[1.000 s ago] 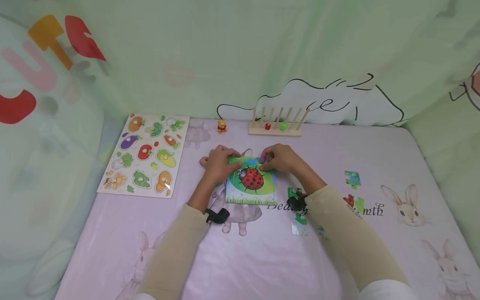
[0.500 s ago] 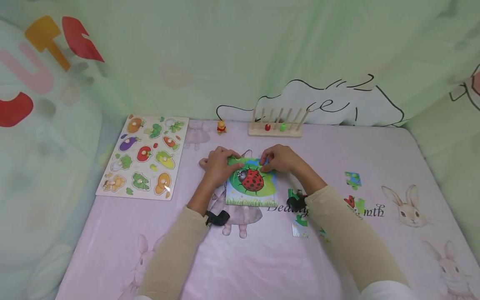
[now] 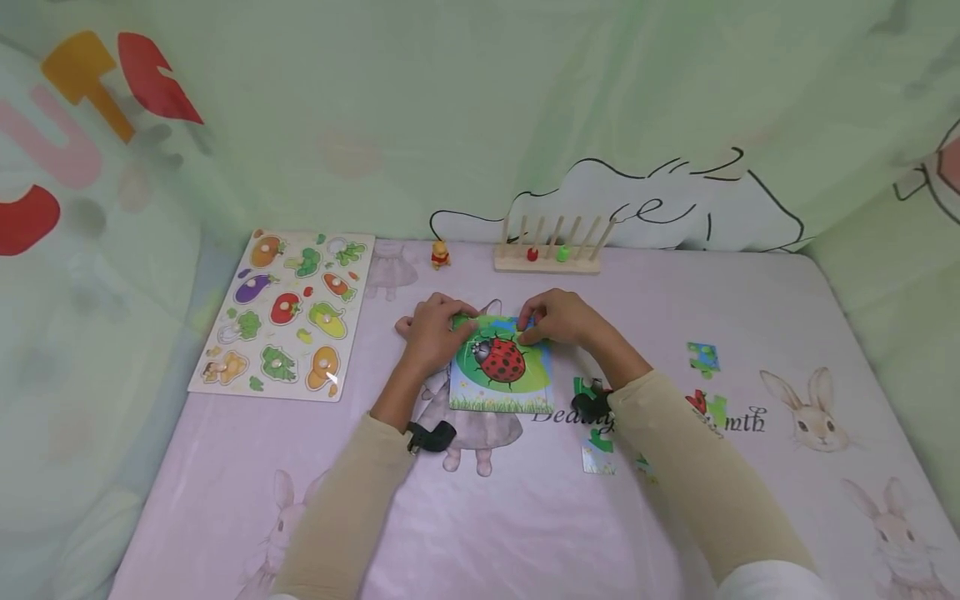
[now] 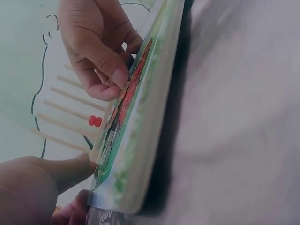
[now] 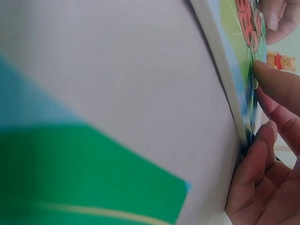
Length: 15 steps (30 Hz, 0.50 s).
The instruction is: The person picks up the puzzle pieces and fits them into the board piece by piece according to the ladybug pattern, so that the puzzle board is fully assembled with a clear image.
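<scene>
A square ladybug jigsaw board (image 3: 502, 403) lies mid-table in the head view, its red spotted beetle over green and its grassy strip toward the person. My left hand (image 3: 435, 333) holds the upper left corner, thumb on the top face. At the upper right, my right hand (image 3: 562, 318) pinches a jigsaw piece (image 5: 255, 82) between thumb and fingers. In the right wrist view this piece stands slightly proud of the board. The left wrist view shows the board's thick pale edge, with the right hand (image 4: 101, 51) at its far side.
Several loose jigsaw pieces (image 3: 703, 358) lie to the right, some partly under the right forearm. A wooden vegetable puzzle (image 3: 270, 392) is at the left. Along the back stand a small bear figurine (image 3: 439, 255) and a wooden peg rack (image 3: 547, 264) with red and green beads.
The head view has shifted very slightly. Both hands keep the same places on the board.
</scene>
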Tool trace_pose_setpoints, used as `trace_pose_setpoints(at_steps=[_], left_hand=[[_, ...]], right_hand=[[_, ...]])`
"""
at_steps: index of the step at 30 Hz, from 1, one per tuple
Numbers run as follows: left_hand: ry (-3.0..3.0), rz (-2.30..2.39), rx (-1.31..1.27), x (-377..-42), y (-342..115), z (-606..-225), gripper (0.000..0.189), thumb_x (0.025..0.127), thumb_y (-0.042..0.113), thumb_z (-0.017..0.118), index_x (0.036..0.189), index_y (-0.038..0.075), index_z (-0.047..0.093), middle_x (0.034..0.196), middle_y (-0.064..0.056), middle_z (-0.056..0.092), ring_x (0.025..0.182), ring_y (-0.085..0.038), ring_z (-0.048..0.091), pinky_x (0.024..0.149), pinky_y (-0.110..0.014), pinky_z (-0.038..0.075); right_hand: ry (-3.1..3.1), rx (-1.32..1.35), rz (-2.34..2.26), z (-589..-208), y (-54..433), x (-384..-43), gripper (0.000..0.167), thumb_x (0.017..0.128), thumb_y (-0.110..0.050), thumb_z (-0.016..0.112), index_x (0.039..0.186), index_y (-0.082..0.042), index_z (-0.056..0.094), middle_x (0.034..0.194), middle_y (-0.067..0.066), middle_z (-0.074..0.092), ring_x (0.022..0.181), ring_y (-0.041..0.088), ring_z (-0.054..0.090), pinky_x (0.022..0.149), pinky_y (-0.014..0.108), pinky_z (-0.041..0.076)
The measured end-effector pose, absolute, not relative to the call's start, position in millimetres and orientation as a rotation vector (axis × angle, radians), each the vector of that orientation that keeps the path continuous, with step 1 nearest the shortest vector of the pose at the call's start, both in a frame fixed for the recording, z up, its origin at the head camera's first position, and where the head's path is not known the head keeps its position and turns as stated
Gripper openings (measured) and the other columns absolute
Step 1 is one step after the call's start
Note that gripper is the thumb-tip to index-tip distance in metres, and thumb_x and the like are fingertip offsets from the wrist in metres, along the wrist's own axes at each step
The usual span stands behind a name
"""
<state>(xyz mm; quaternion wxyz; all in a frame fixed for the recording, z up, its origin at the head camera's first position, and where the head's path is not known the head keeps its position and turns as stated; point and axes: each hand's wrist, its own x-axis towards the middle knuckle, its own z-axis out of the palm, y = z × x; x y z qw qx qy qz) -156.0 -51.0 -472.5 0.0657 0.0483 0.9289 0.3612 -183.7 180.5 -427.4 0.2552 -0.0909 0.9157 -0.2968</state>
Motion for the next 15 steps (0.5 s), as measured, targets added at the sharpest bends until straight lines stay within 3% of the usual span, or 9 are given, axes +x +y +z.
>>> trace_pose_setpoints(at_steps=[6, 15], left_hand=[[2.794, 1.111, 0.151, -155.0, -51.5, -471.1, 0.030, 0.093, 0.044, 0.072, 0.115, 0.024, 0.076, 0.121, -0.005, 0.060, 0.111, -0.030, 0.052, 0.094, -0.059, 0.022], [2.792, 1.074, 0.147, -157.0, -51.6, -473.2, 0.030, 0.091, 0.042, 0.076, 0.116, 0.026, 0.075, 0.122, -0.004, 0.060, 0.112, -0.030, 0.052, 0.095, -0.059, 0.022]], right_hand=[[2.482, -0.235, -0.814, -427.4, 180.7, -182.6, 0.017, 0.082, -0.024, 0.085, 0.092, -0.014, 0.076, 0.071, -0.003, 0.052, 0.071, 0.017, 0.048, 0.065, 0.031, 0.037], [2.468, -0.202, -0.847, -426.7, 180.5, -181.7, 0.016, 0.082, -0.022, 0.085, 0.093, -0.014, 0.078, 0.073, -0.002, 0.052, 0.073, 0.018, 0.047, 0.066, 0.032, 0.036]])
